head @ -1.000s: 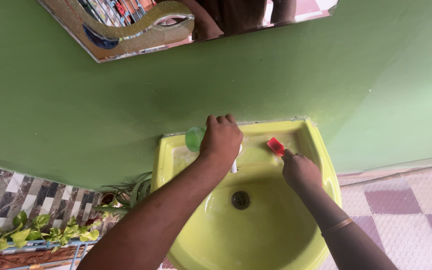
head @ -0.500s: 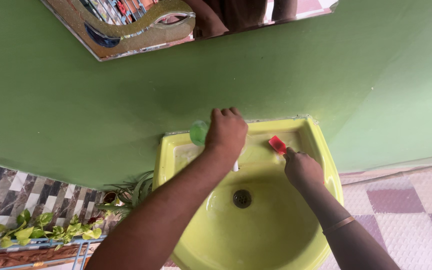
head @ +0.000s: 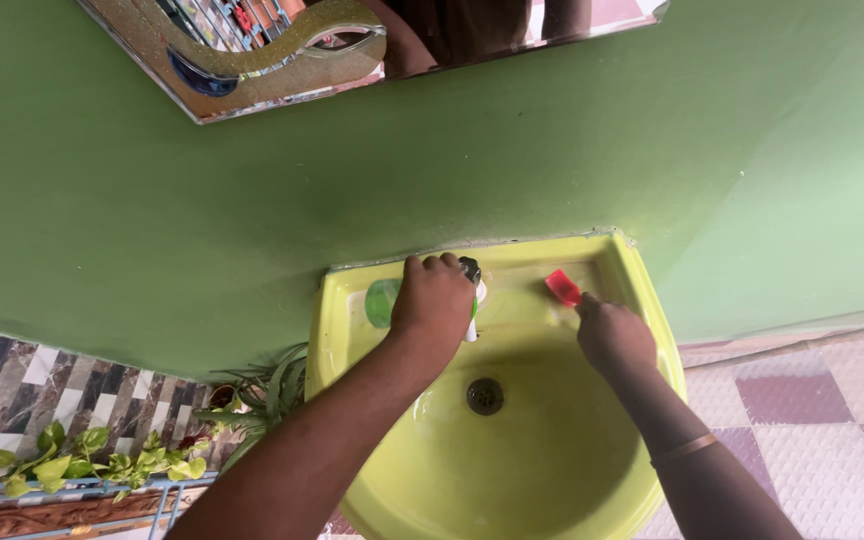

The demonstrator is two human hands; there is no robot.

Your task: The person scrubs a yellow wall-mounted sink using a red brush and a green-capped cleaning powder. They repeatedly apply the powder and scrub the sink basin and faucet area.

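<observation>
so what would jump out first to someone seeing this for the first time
The bright yellow-green sink fixed to the green wall stands out first, low in the middle of the view. Over its back ledge the left hand grips a green bottle beside the white tap, while the right hand works a small red brush on the ledge's right part. A mirror with a wavy frame hangs above.

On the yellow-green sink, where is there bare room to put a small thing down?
The sink ledge is crowded: the left hand holds a green bottle by the tap, and the right hand holds a red brush at the back right. Bare patches: the left rim beside the bottle, and the bowl around the drain.
</observation>
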